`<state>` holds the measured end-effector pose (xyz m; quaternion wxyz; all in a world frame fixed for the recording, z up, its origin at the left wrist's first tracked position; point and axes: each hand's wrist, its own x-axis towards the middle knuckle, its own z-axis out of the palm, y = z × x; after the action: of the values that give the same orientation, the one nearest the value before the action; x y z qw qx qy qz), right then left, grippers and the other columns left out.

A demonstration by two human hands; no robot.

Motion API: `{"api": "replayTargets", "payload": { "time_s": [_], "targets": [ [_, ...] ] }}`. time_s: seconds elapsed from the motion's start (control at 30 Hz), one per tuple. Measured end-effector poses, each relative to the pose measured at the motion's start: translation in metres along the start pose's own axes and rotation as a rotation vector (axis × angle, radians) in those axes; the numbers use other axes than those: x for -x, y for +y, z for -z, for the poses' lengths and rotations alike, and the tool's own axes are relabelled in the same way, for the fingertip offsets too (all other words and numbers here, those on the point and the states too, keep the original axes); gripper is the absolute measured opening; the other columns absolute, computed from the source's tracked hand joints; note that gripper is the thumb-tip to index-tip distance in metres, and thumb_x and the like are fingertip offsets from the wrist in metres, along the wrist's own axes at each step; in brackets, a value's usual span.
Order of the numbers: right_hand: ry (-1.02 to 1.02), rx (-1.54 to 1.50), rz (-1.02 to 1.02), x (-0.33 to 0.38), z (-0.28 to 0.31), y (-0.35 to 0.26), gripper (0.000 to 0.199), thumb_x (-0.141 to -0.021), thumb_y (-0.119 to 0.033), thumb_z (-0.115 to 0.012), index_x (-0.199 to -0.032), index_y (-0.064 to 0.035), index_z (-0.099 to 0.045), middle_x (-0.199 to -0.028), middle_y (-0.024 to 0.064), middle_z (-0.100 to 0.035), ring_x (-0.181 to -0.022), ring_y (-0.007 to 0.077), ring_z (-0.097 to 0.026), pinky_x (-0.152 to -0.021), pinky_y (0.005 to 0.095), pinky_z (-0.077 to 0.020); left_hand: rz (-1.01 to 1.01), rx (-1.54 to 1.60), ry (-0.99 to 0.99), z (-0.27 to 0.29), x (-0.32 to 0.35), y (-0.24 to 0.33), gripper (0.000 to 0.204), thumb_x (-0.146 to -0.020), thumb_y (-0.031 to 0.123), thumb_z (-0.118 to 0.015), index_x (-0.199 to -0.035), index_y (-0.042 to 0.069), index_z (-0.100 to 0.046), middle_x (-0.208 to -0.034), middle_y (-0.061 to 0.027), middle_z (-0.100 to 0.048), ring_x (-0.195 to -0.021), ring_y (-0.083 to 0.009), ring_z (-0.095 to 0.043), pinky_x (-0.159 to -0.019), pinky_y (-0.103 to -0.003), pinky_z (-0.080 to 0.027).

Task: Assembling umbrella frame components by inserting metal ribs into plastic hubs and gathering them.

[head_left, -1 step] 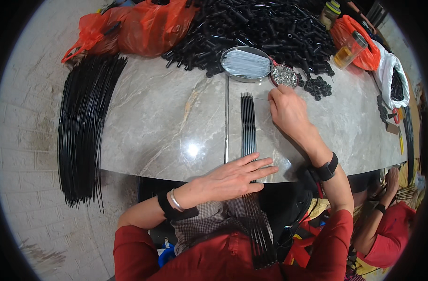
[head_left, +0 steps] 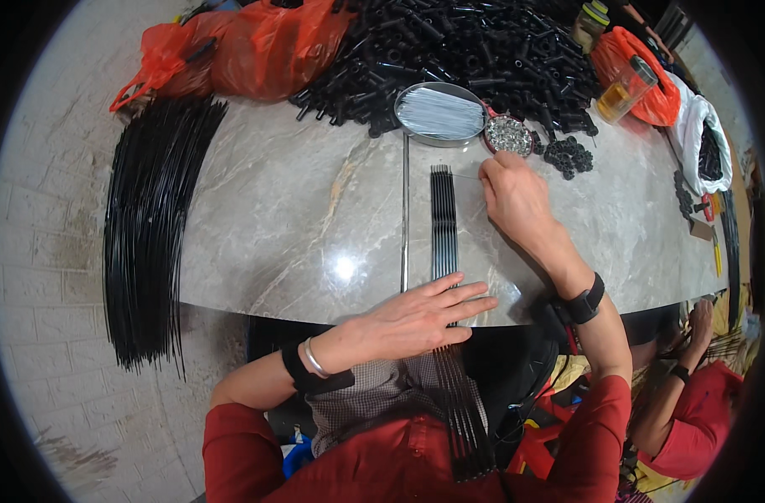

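Head view: left hand point(head_left: 429, 317) flat across black rods point(head_left: 444, 218) overhanging table point(head_left: 299, 210), fingers extended. Right hand point(head_left: 516, 197) fingers curled, pinching thin wire point(head_left: 468, 177) near rods.

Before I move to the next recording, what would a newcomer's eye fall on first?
Likely the heap of black tubular parts along the far side of the table, with orange bags to its left. Next, the bundle of long black strands at the table's left end. Then, near the middle, the left hand spread over a row of black rods, the right hand pinching a thin wire beside the row's far end.
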<state>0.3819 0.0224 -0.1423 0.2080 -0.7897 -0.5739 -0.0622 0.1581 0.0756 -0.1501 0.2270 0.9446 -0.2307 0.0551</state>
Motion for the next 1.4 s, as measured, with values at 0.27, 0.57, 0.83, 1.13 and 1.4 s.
{"api": "replayTargets", "payload": {
  "time_s": [0.27, 0.57, 0.83, 1.13, 1.4],
  "targets": [
    [0.044, 0.113, 0.106, -0.003, -0.004, 0.005, 0.011, -0.071, 0.0, -0.059, -0.082, -0.0019, -0.058, -0.088, 0.0126, -0.059, -0.088, 0.0322, -0.058, -0.075, 0.0408, -0.0503, 0.043, 0.002, -0.015, 0.001, 0.001, 0.003, 0.023, -0.074, 0.015, -0.067, -0.097, 0.014, -0.066, -0.15, -0.0071, -0.036, -0.141, -0.0255, -0.029, -0.116, -0.055, -0.02],
    [-0.016, -0.022, 0.013, -0.003, -0.002, 0.0, 0.011, -0.072, 0.001, -0.057, -0.083, -0.0029, -0.058, -0.088, 0.0122, -0.058, -0.089, 0.0311, -0.058, -0.073, 0.0408, -0.0512, 0.046, -0.003, -0.025, 0.0, 0.001, 0.003, 0.022, -0.075, 0.016, -0.067, -0.097, 0.015, -0.066, -0.15, -0.005, -0.035, -0.141, -0.0241, -0.028, -0.117, -0.056, -0.016],
    [0.076, 0.117, 0.108, -0.005, -0.011, -0.003, 0.011, -0.072, -0.001, -0.058, -0.083, -0.0027, -0.059, -0.087, 0.0113, -0.058, -0.087, 0.0306, -0.059, -0.072, 0.0406, -0.0513, 0.046, 0.002, -0.048, 0.002, 0.001, 0.002, 0.022, -0.076, 0.016, -0.067, -0.097, 0.015, -0.065, -0.151, -0.0053, -0.034, -0.142, -0.0245, -0.028, -0.117, -0.056, -0.016],
    [0.076, 0.101, 0.05, -0.005, -0.009, -0.008, 0.008, -0.079, -0.004, -0.059, -0.085, -0.0056, -0.064, -0.087, 0.0087, -0.059, -0.086, 0.0291, -0.058, -0.071, 0.0402, -0.0494, 0.044, 0.018, -0.035, 0.001, 0.002, 0.002, 0.02, -0.076, 0.015, -0.067, -0.096, 0.015, -0.065, -0.15, -0.0055, -0.035, -0.142, -0.0247, -0.027, -0.117, -0.056, -0.016],
    [0.058, 0.123, 0.043, -0.005, -0.009, -0.009, 0.01, -0.078, -0.003, -0.059, -0.086, -0.0061, -0.063, -0.085, 0.0079, -0.057, -0.085, 0.0285, -0.058, -0.07, 0.04, -0.0502, 0.078, -0.012, -0.048, 0.001, 0.002, 0.003, 0.023, -0.07, 0.015, -0.07, -0.092, 0.017, -0.064, -0.149, -0.0017, -0.036, -0.143, -0.0238, -0.024, -0.111, -0.068, -0.012]
  ]
}}
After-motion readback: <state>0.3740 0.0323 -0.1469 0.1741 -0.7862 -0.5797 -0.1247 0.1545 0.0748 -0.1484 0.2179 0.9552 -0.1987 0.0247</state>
